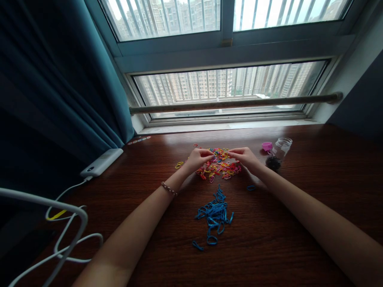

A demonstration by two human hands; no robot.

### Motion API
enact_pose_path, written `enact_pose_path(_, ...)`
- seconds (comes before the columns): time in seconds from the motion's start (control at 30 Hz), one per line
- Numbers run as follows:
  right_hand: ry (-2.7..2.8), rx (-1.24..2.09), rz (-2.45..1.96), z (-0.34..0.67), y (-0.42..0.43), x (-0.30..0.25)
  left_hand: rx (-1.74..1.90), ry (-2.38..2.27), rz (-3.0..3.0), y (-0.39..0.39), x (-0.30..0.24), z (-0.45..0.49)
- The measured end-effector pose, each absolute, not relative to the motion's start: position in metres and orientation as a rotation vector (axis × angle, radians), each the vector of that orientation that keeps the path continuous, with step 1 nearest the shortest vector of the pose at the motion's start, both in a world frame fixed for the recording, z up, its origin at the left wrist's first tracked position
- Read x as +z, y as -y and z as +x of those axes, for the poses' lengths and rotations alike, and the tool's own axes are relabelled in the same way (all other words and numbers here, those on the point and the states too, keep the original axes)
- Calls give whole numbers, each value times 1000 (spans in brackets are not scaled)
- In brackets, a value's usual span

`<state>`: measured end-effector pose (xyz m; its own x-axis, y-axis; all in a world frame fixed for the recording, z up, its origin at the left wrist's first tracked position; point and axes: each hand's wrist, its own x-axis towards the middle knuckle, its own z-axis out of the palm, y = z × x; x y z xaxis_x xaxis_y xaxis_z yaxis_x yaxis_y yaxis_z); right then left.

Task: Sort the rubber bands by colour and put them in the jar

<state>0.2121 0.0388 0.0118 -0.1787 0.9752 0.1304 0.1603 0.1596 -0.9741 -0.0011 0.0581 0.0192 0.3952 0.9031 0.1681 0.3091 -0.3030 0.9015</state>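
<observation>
A mixed heap of small rubber bands (220, 167), red, yellow, pink and orange, lies on the dark wooden table (269, 239) near the window. My left hand (198, 158) rests on the heap's left side with its fingers pinched together. My right hand (243, 156) is on the heap's right side, fingers also pinched. What each pinch holds is too small to make out. A separate pile of blue rubber bands (214, 215) lies closer to me. One stray blue band (250, 187) sits under my right forearm. A few yellow bands (179, 164) lie left of the heap.
A tipped clear glass jar (279, 150) holding dark bands and a pink lid (267, 146) stand right of the heap. A white power bank (101, 162) with white cables (68, 227) lies at the left, by a teal curtain (60, 79). Behind is a barred window.
</observation>
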Motion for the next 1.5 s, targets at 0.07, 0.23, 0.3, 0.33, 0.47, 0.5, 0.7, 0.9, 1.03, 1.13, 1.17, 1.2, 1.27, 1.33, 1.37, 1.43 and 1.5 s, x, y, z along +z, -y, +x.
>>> enact_pose_path(0.07, 1514, 1125, -1160, 212, -38, 12, 878, -1014, 1766, -57, 22, -2)
enact_pose_path(0.23, 1510, 1087, -1184, 212, -37, 12, 578, -900, 1764, -54, 30, -6)
enact_pose_path(0.3, 1515, 1084, -1172, 212, -36, 12, 377, -841, 1809, -52, 33, -7)
enact_pose_path(0.33, 1513, 1084, -1166, 212, -36, 13, 278, -810, 1825, -50, 34, -7)
enact_pose_path(0.47, 1514, 1135, -1108, 211, -34, 16, -60, -698, 1786, -41, 39, -5)
enact_pose_path(0.5, 1514, 1172, -1077, 211, -33, 17, -120, -675, 1762, -39, 39, -5)
enact_pose_path(0.7, 1784, 1533, -880, 204, -18, 32, 28, -759, 1877, -43, 39, -5)
enact_pose_path(0.9, 2287, 1503, -691, 188, -10, 28, 809, -1012, 2477, -57, 22, -4)
enact_pose_path(1.03, 2164, 644, -892, 189, -25, 8, 598, -1038, 2776, -61, 7, -6)
enact_pose_path(1.13, 2269, 297, -897, 194, -36, -6, 469, -1093, 2857, -63, 1, -8)
enact_pose_path(1.17, 2317, 247, -891, 196, -39, -10, 446, -1108, 2865, -63, 0, -9)
enact_pose_path(1.2, 2355, 214, -892, 197, -40, -12, 427, -1123, 2868, -63, -1, -10)
enact_pose_path(1.27, 2398, 176, -917, 198, -41, -15, 393, -1141, 2874, -64, 0, -12)
enact_pose_path(1.33, 2411, 168, -953, 198, -40, -16, 370, -1138, 2885, -63, 1, -13)
enact_pose_path(1.37, 2410, 169, -972, 198, -40, -16, 366, -1131, 2892, -63, 1, -14)
enact_pose_path(1.43, 2399, 173, -1004, 198, -39, -15, 365, -1119, 2910, -62, 1, -14)
enact_pose_path(1.5, 2381, 183, -1024, 197, -38, -15, 354, -1123, 2929, -60, 2, -14)
